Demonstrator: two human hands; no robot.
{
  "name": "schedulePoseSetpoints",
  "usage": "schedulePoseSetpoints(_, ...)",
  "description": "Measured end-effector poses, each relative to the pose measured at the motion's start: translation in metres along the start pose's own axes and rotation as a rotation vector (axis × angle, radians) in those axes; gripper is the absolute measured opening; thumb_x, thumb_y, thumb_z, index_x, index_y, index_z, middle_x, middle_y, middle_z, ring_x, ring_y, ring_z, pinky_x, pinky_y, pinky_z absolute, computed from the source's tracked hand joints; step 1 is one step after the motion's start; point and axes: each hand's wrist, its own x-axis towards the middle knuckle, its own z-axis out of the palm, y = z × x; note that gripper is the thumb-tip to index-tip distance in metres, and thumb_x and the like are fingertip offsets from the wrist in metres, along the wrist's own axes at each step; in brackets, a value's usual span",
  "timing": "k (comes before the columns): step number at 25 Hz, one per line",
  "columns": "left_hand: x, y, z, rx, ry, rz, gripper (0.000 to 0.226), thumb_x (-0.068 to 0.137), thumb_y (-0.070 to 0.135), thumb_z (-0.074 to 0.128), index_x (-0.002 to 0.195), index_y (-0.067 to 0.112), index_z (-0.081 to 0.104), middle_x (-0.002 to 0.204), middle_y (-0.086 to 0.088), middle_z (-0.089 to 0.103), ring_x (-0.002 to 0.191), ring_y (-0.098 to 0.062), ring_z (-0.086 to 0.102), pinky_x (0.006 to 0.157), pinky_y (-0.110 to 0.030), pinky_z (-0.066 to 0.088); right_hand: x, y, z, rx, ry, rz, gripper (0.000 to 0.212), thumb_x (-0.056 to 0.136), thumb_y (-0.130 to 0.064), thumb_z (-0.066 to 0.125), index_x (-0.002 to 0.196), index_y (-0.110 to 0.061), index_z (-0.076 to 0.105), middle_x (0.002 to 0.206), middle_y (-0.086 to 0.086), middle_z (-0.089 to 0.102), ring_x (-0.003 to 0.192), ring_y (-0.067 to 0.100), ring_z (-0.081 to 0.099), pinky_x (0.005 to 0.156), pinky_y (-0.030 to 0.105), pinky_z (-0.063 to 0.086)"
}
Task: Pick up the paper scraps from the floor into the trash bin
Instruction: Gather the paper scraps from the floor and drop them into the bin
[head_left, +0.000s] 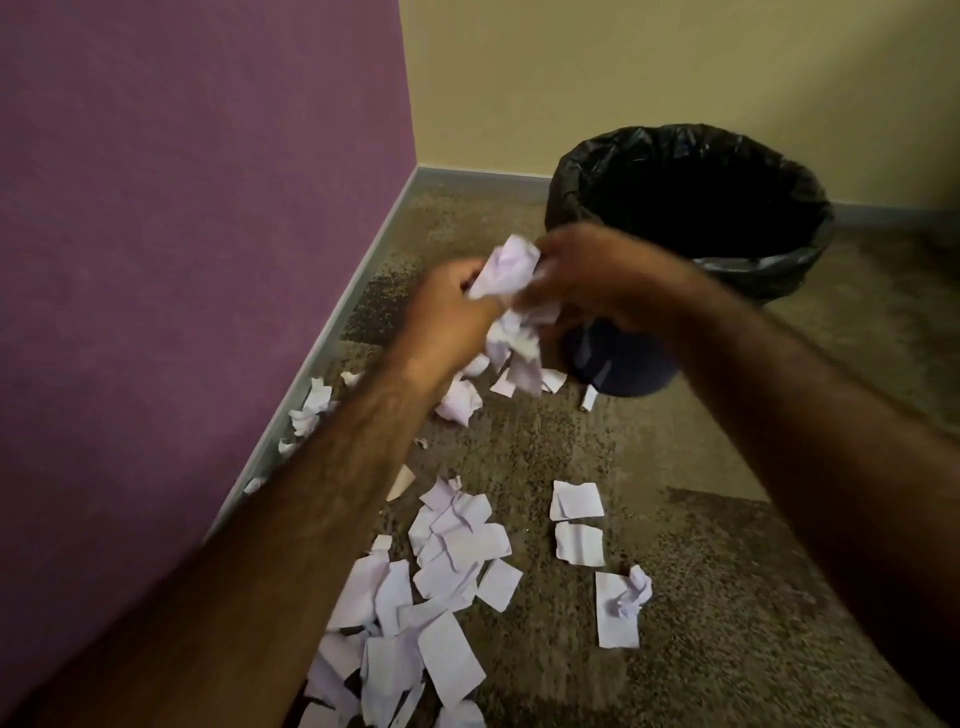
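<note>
both hands, the left hand (451, 306) and the right hand (582, 270), are pressed together around a crumpled wad of paper scraps (511, 291), held up just short of the black-lined trash bin (691, 156). loose bits hang out below the wad, and i'd guess those could slip and drop beside the bin rather than in it. plenty of torn scraps (447, 561) lie on the carpet floor (701, 571) along the purple wall (182, 234), so a spill only adds to the job.

Dim warm light; motion blur is smearing both hands (524, 291), wide-angle lens is bending edges, black-lined bin interior (691, 202) is going fully dark.
</note>
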Motion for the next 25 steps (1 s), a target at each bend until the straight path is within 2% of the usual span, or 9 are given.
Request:
schedulePoseSetpoints(3,0.029,0.067,0.027,-0.076,-0.027,0.128,0.021,0.085,0.030,0.074,0.093,0.010,0.075,0.084,-0.011,0.077,0.068,-0.025,0.071,0.060,-0.038,0.054,-0.014,-0.016,-0.070,0.080,0.199,0.010,0.026,0.077,-0.001,0.077,0.101,0.000,0.067,0.092,0.018,0.076,0.085,0.029,0.076,0.079,0.041,0.062)
schedulePoseSetpoints(6,0.062,0.116,0.062,-0.077,-0.054,0.200,0.023,0.069,0.021,0.066,0.085,0.009,0.075,0.076,-0.007,0.071,0.068,-0.023,0.067,0.060,-0.036,0.054,-0.022,-0.012,-0.114,0.164,0.467,-0.007,0.025,0.075,-0.001,0.079,0.096,0.005,0.068,0.092,0.024,0.073,0.083,0.032,0.076,0.076,0.042,0.063)
schedulePoseSetpoints(9,0.088,0.129,0.091,-0.201,-0.138,0.139,0.045,0.081,-0.002,0.059,0.123,0.013,0.068,0.108,-0.012,0.073,0.088,-0.029,0.072,0.079,-0.051,0.062,-0.019,0.009,-0.126,0.258,0.607,-0.018,0.024,0.071,0.001,0.080,0.091,-0.001,0.067,0.088,0.025,0.069,0.082,0.033,0.074,0.075,0.046,0.063)
schedulePoseSetpoints(12,0.104,0.124,0.089,-0.345,-0.198,-0.037,0.074,0.091,-0.013,0.046,0.155,0.023,0.033,0.154,-0.017,0.041,0.117,-0.034,0.061,0.080,-0.049,0.058,-0.012,0.026,-0.121,0.285,0.619,0.046,0.029,0.069,0.003,0.081,0.094,0.000,0.068,0.076,0.020,0.063,0.077,0.033,0.069,0.079,0.053,0.060)
schedulePoseSetpoints(15,0.112,0.113,0.069,-0.418,-0.173,-0.068,0.074,0.092,-0.011,0.045,0.156,0.024,0.031,0.164,-0.016,0.022,0.147,-0.040,0.028,0.099,-0.062,0.045,-0.005,0.032,-0.117,0.135,0.684,0.109,0.038,0.073,-0.002,0.081,0.107,0.007,0.067,0.091,0.022,0.069,0.084,0.034,0.072,0.077,0.049,0.062)
schedulePoseSetpoints(18,0.099,0.099,0.043,-0.422,-0.111,-0.033,0.065,0.094,-0.006,0.047,0.152,0.021,0.038,0.155,-0.012,0.042,0.139,-0.032,0.043,0.093,-0.050,0.053,0.006,0.021,-0.099,-0.012,0.811,0.001,0.026,0.070,-0.014,0.080,0.095,-0.010,0.071,0.095,0.012,0.073,0.083,0.028,0.073,0.075,0.046,0.062)
schedulePoseSetpoints(20,0.080,0.075,0.021,-0.360,-0.054,-0.003,0.054,0.098,0.003,0.050,0.149,0.020,0.044,0.143,-0.008,0.055,0.125,-0.024,0.057,0.098,-0.045,0.053,0.013,0.005,-0.072,-0.013,0.773,-0.132,0.021,0.073,-0.014,0.074,0.094,-0.016,0.071,0.091,0.005,0.074,0.080,0.021,0.072,0.074,0.042,0.062)
schedulePoseSetpoints(22,0.055,0.026,0.000,-0.174,0.038,0.013,0.045,0.100,0.017,0.053,0.144,0.023,0.050,0.139,-0.001,0.060,0.119,-0.017,0.061,0.100,-0.039,0.052,0.014,-0.004,-0.038,-0.043,0.574,-0.208,0.020,0.083,-0.012,0.072,0.103,-0.015,0.070,0.093,0.002,0.072,0.080,0.015,0.071,0.071,0.034,0.062)
schedulePoseSetpoints(25,-0.007,-0.096,-0.029,0.192,0.262,-0.038,0.037,0.101,0.023,0.051,0.137,0.021,0.057,0.138,0.001,0.061,0.124,-0.018,0.059,0.102,-0.034,0.048,0.021,0.017,0.017,-0.152,0.289,-0.205,0.016,0.088,-0.006,0.067,0.103,-0.006,0.070,0.095,0.013,0.072,0.082,0.026,0.072,0.069,0.037,0.061)
